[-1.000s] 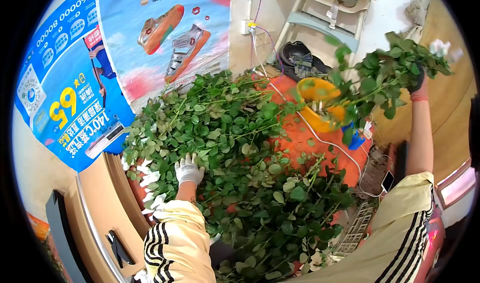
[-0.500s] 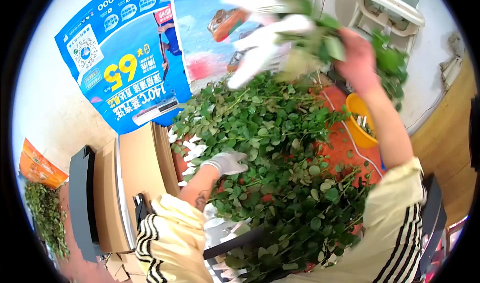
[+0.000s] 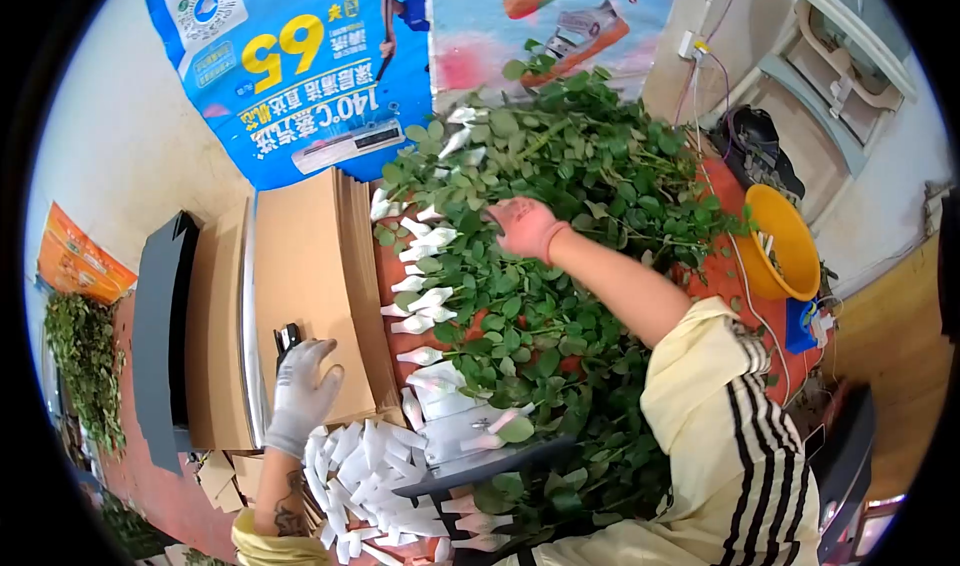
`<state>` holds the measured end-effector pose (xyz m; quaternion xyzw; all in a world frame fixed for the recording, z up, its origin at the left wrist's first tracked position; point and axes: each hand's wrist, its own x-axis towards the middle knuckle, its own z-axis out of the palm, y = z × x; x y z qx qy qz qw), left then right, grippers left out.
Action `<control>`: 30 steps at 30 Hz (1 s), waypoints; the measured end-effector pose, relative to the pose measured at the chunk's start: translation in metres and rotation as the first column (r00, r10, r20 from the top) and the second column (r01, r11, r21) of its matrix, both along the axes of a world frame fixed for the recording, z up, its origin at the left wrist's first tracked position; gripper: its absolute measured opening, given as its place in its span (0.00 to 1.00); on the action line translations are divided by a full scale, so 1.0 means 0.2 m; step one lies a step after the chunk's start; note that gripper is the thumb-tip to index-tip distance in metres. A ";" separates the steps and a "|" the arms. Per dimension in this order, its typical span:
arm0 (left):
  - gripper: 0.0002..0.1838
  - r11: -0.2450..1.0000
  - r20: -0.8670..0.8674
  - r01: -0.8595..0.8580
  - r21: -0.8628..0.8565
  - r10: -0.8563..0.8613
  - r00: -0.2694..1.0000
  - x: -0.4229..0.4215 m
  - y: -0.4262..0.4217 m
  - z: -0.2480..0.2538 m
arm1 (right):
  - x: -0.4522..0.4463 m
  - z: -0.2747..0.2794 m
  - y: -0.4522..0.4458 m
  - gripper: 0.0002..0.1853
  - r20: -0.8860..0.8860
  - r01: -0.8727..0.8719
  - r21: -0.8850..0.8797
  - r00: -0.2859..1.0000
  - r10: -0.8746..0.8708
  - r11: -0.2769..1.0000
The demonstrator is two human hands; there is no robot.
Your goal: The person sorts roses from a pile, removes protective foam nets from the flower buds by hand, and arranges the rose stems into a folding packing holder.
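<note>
My left hand (image 3: 303, 391), in a whitish glove, has its fingers apart beside a black stapler-like tool (image 3: 287, 339) on the cardboard stack (image 3: 315, 286). Nothing shows in its grasp. In a pink glove, my right hand (image 3: 525, 230) is over the leafy flower stems (image 3: 540, 316), its fingers loosely bent and no stem visible in them. White-wrapped flower heads (image 3: 430, 299) line the left side of the greenery. A further bunch lies at the back, its white-wrapped heads (image 3: 455, 138) facing left. Loose white sleeves (image 3: 365, 471) are piled below my left hand.
A yellow bucket (image 3: 790, 241) stands right of the stems, with a white cable (image 3: 745, 266) running between. Dark board (image 3: 165, 316) leans at left by more cardboard. Posters (image 3: 300, 66) cover the back wall. A black-edged stand (image 3: 490, 466) is at the front.
My right hand has let go of the raised bunch, which now lies at the back, and has come down over the stems. My left hand has moved left from the leaves to the stapler-like tool.
</note>
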<state>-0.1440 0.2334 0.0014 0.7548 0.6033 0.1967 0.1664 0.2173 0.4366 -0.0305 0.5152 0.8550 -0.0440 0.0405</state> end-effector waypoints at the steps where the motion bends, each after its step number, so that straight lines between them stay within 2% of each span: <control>1: 0.22 0.998 -0.034 0.026 0.058 -0.024 0.999 -0.01 0.01 -0.06 | -0.04 -0.07 0.02 0.31 0.040 0.029 -0.020 0.999 -0.028 0.999; 2: 0.22 0.993 -0.072 0.054 0.109 -0.047 0.996 0.00 0.03 -0.11 | -0.08 -0.11 0.03 0.39 0.078 0.060 -0.042 0.995 -0.057 0.997; 3: 0.24 0.992 -0.139 0.072 0.104 -0.057 0.989 0.02 0.03 -0.16 | -0.09 -0.15 0.05 0.39 0.080 0.050 -0.042 0.996 -0.047 0.998; 5: 0.25 0.993 -0.178 0.040 0.111 -0.020 0.984 0.07 0.05 -0.22 | -0.11 -0.18 0.04 0.53 0.182 0.106 -0.259 0.982 -0.059 0.960; 6: 0.26 0.993 -0.220 0.017 0.118 0.010 0.975 0.08 0.06 -0.26 | -0.12 -0.19 0.03 0.53 0.184 0.098 -0.264 0.982 -0.050 0.959; 8: 0.28 0.997 -0.192 -0.002 0.076 0.017 0.981 0.07 0.08 -0.38 | -0.12 -0.21 -0.01 0.60 0.295 0.023 -0.209 0.955 0.041 0.978; 9: 0.28 0.995 -0.180 0.003 0.101 0.015 0.984 0.06 0.08 -0.43 | -0.13 -0.16 -0.06 0.58 0.360 -0.012 -0.173 0.930 0.074 0.985; 10: 0.28 0.992 -0.168 0.015 0.124 0.006 0.986 0.06 0.08 -0.47 | -0.11 -0.21 -0.08 0.58 0.366 -0.006 -0.179 0.928 0.072 0.984; 12: 0.28 0.987 -0.147 0.011 0.159 0.012 0.989 0.08 0.07 -0.49 | -0.12 -0.22 -0.11 0.56 0.401 -0.004 -0.074 0.915 0.033 0.997; 13: 0.27 0.985 -0.132 0.010 0.172 0.013 0.991 0.08 0.07 -0.49 | -0.11 -0.20 -0.11 0.54 0.397 0.074 -0.093 0.917 -0.031 0.993; 18: 0.25 0.983 -0.088 -0.008 0.185 0.024 0.996 0.09 0.06 -0.49 | -0.09 -0.28 -0.14 0.54 0.331 0.101 -0.058 0.941 -0.077 0.993; 20: 0.25 0.982 -0.100 -0.009 0.187 0.028 0.995 0.09 0.06 -0.49 | -0.12 -0.26 -0.13 0.55 0.376 0.085 -0.092 0.925 -0.044 0.992; 22: 0.25 0.983 -0.102 -0.018 0.184 0.037 0.994 0.08 0.06 -0.50 | -0.06 -0.31 -0.09 0.55 0.337 0.074 -0.061 0.940 -0.049 0.995; 24: 0.25 0.983 -0.097 -0.024 0.183 0.042 0.994 0.08 0.07 -0.49 | -0.01 -0.25 -0.06 0.48 0.276 0.040 -0.040 0.961 -0.028 0.998; 25: 0.25 0.983 -0.093 -0.026 0.180 0.043 0.995 0.09 0.06 -0.49 | 0.01 -0.23 -0.06 0.45 0.319 -0.010 -0.038 0.948 0.022 0.999; 28: 0.24 0.983 -0.106 -0.029 0.183 0.049 0.993 0.09 0.06 -0.49 | -0.05 -0.16 -0.10 0.47 0.379 -0.060 -0.102 0.920 0.095 0.993; 29: 0.24 0.982 -0.103 -0.035 0.185 0.055 0.993 0.09 0.07 -0.49 | -0.06 -0.17 -0.11 0.51 0.312 -0.075 -0.095 0.945 0.101 0.993; 30: 0.24 0.980 -0.092 -0.038 0.196 0.057 0.994 0.10 0.07 -0.49 | -0.12 -0.12 -0.14 0.51 0.314 -0.080 -0.095 0.943 0.106 0.992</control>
